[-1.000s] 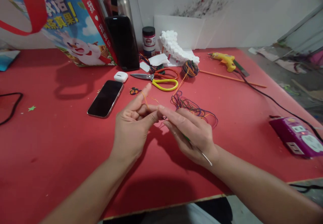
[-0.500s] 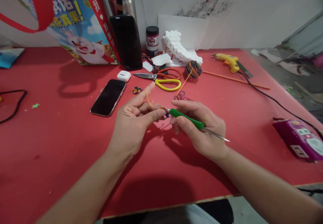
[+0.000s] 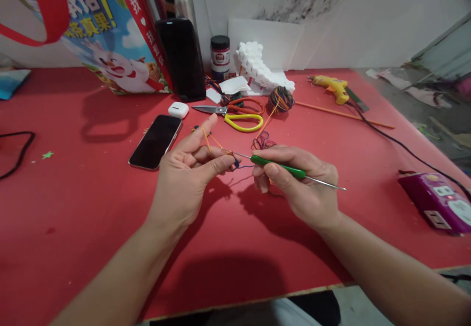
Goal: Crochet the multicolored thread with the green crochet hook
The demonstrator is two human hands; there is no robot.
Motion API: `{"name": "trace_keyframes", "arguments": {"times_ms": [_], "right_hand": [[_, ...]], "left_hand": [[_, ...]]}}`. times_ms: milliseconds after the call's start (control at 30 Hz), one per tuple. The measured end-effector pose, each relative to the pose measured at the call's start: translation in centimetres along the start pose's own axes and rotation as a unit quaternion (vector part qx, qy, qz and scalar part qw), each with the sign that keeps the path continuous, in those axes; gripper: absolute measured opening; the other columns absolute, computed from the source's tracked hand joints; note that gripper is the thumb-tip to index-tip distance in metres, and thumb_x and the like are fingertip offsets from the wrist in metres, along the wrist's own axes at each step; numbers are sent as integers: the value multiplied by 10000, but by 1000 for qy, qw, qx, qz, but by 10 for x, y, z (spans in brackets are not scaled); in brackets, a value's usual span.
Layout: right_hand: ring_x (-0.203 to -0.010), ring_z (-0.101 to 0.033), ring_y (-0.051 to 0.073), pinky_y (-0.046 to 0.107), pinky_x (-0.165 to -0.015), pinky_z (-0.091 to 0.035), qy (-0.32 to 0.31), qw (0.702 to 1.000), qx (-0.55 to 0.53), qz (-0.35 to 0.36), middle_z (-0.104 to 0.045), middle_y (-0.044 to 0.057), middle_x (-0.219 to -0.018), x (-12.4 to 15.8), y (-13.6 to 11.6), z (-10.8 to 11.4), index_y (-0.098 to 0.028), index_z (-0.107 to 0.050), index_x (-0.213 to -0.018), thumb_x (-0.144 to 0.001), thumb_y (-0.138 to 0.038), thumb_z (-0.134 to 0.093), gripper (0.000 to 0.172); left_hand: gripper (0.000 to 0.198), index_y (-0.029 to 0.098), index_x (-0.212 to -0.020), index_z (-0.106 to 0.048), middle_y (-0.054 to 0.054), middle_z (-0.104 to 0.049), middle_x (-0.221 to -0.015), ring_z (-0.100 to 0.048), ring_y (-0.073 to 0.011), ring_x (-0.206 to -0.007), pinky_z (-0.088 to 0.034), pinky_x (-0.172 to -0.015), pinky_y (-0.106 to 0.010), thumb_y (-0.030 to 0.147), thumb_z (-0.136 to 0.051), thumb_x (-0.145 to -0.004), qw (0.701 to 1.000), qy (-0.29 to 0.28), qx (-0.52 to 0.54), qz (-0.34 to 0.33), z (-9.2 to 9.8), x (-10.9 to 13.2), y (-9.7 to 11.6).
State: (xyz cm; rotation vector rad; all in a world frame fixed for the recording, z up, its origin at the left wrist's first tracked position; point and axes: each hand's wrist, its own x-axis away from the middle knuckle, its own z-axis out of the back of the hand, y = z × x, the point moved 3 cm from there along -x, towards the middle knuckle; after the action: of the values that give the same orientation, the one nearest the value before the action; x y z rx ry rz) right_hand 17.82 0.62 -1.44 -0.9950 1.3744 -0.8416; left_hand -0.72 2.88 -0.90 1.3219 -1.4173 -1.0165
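One red table (image 3: 110, 208) lies beneath the right hand (image 3: 307, 184), gripping a green-handled hook (image 3: 295, 171), and the left hand (image 3: 178, 181), pinching a knotted piece (image 3: 236, 163) at its tip, where a stitch, hard to make out, seems under way, the next move needing taut orange yarn (image 3: 206, 140).

Right grip (image 3: 309, 193): green-handled hook (image 3: 291, 170). Left grip (image 3: 180, 184): yarn (image 3: 236, 163).

- You're at a craft workspace with a flat red worktop (image 3: 228, 238).
- Before you: a yellow plastic glue gun (image 3: 333, 88), red-and-yellow-handled steel scissors (image 3: 221, 111), a round multicoloured yarn ball (image 3: 281, 99).
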Motion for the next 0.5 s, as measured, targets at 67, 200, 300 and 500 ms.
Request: {"name": "trace_keyframes", "arguments": {"times_ms": [67,200,300,500], "right_hand": [[-583,-690,129,288,-556,-597,-4,1000,2,4,-774,13,-793,1,0,0,-245,-818,-1084,-982,-279,-747,129],[-591,-696,123,270,-564,-582,-20,999,32,13,-777,6,-801,4,0,-1,-253,-790,-1135,-1013,-253,-703,150],[-722,-755,154,295,-685,-625,-33,984,163,64,-825,39,-925,6,-4,-6,-256,-765,-1180,-1036,-212,-642,195],[-751,-751,174,281,-703,-625,-78,911,332,232,-833,67,-967,10,-9,-16,-246,-709,-1337,-1038,-166,-615,323]], "left_hand": [[696,318,-1379,-743,27,-771,-740,-682,-136,-706,-592,-739,-265,176,-931,-724,1000,-2,-5,-2,0,1,1],[686,301,-1385,-741,21,-775,-736,-671,-124,-696,-579,-739,-244,175,-925,-736,1000,-7,-14,-5,-4,4,1],[669,281,-1372,-750,19,-768,-727,-656,-120,-686,-575,-745,-242,164,-920,-735,1000,3,-4,-12,-8,5,-1],[705,289,-1374,-745,25,-760,-735,-670,-126,-693,-573,-739,-247,191,-941,-704,998,-11,47,26,-9,3,-4]]}}
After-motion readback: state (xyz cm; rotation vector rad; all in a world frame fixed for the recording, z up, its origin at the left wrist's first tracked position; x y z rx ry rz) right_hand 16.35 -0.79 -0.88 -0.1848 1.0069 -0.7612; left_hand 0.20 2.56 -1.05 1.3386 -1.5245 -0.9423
